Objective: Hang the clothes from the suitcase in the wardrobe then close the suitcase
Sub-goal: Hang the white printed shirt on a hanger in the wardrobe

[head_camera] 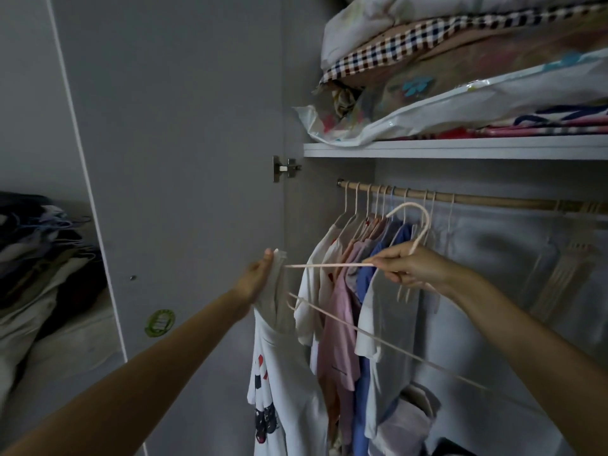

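My left hand (pixel 260 276) grips the top of a white printed T-shirt (pixel 279 383), which hangs down in front of the open wardrobe. My right hand (pixel 408 266) holds a pale pink hanger (pixel 329 265) just below its hook. One hanger arm reaches left to the shirt near my left hand. The wooden rail (pixel 493 199) runs across the wardrobe above both hands. Several shirts (pixel 345 284) in white, pink, blue and grey hang on it at the left end. The suitcase is out of view.
The open wardrobe door (pixel 181 159) stands at the left, with a hinge (pixel 284 168). A shelf (pixel 454 149) above the rail carries folded bedding in bags (pixel 460 77). Empty hangers (pixel 566 268) hang at the right. A pile of clothes (pixel 42 258) lies at the far left.
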